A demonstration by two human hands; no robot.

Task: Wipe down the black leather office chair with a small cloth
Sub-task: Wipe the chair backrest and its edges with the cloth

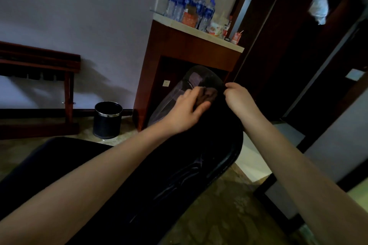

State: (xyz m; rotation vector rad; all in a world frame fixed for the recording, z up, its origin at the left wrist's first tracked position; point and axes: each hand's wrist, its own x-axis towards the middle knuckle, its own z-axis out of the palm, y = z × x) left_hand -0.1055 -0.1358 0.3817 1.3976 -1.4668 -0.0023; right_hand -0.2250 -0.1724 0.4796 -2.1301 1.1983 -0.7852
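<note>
The black leather office chair (191, 167) fills the lower middle of the view, its backrest tilted away from me and its top edge near the wooden cabinet. My left hand (185, 110) presses a small brown cloth (207, 95) flat against the upper part of the backrest, fingers spread over it. My right hand (238, 98) pinches the right top edge of the backrest between thumb and fingers. Both forearms reach in from the bottom corners. The chair's base is hidden.
A wooden cabinet (179, 45) with a pale top stands behind the chair, carrying several blue-capped water bottles (191, 4) and snack packs. A black bin (108, 119) with a chrome rim stands to the left of it. A dark wooden rack (39, 61) stands at far left. A dark door frame rises on the right.
</note>
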